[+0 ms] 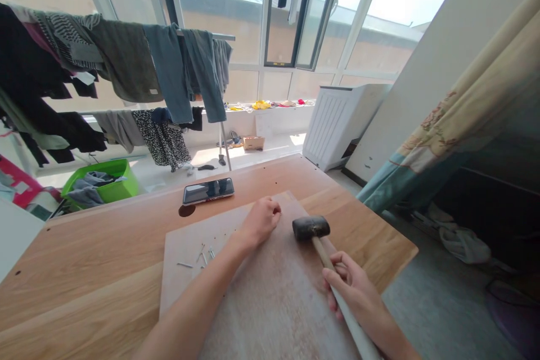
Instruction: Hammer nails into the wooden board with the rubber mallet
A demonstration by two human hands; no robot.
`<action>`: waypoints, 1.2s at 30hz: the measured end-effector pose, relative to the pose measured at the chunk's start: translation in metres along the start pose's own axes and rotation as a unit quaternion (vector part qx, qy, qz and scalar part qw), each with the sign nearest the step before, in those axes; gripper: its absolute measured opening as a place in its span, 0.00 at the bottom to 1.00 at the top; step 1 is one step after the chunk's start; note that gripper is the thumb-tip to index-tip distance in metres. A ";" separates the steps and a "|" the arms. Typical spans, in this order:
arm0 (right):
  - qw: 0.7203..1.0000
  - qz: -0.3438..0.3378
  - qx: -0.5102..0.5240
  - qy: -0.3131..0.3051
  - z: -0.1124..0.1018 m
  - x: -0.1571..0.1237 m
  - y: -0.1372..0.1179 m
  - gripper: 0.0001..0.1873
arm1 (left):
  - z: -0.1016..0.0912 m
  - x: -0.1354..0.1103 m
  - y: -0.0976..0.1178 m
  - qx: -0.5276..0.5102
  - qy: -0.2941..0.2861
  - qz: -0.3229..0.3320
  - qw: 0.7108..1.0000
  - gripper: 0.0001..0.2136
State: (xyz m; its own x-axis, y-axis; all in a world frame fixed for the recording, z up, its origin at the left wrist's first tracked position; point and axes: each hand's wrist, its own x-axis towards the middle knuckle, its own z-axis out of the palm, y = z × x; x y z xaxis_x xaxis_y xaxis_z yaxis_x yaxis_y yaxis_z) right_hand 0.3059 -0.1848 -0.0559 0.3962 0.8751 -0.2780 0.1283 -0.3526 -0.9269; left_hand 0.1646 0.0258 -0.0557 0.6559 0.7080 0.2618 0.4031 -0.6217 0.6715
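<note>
My right hand (352,284) is wrapped round the pale wooden handle of a rubber mallet (311,228). The mallet's black head is over the right edge of a light wooden board (270,309). Near the board's far edge, my left hand (262,218) has its fingers curled together in a pinch. Whatever is between those fingertips, if anything, is too small or hidden to make out. Several loose nails (203,256) lie on the board to the left of my left forearm, which partly covers that area.
The board lies on a wood-grain table (93,259). A smartphone (208,191) rests beyond the board, beside a dark round spot. Behind the table stand a laundry rack (202,34) hung with clothes, a green basket (126,180) and a white appliance (329,118). A curtain (442,124) hangs at the right.
</note>
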 end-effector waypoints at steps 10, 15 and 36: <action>1.000 0.003 -0.016 -0.004 0.001 -0.001 0.007 0.16 | 0.003 -0.001 -0.006 -0.036 0.004 0.031 0.999 0.09; 0.999 0.021 -0.008 -0.037 -0.002 -0.003 -0.007 0.24 | 0.010 -0.002 -0.012 -0.079 0.019 0.044 0.996 0.08; 0.986 -0.038 -0.155 -0.045 -0.001 0.017 -0.022 0.39 | 0.013 -0.005 -0.003 -0.125 0.035 0.002 0.992 0.12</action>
State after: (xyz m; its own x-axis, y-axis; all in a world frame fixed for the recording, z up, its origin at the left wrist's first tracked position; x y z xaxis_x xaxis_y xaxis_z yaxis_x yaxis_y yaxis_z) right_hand 0.3103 -0.1625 -0.0396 0.2948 0.9238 -0.2443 0.4321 -0.3569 -0.8282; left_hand 0.1687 0.0202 -0.0682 0.6086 0.7321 0.3061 0.2246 -0.5289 0.8184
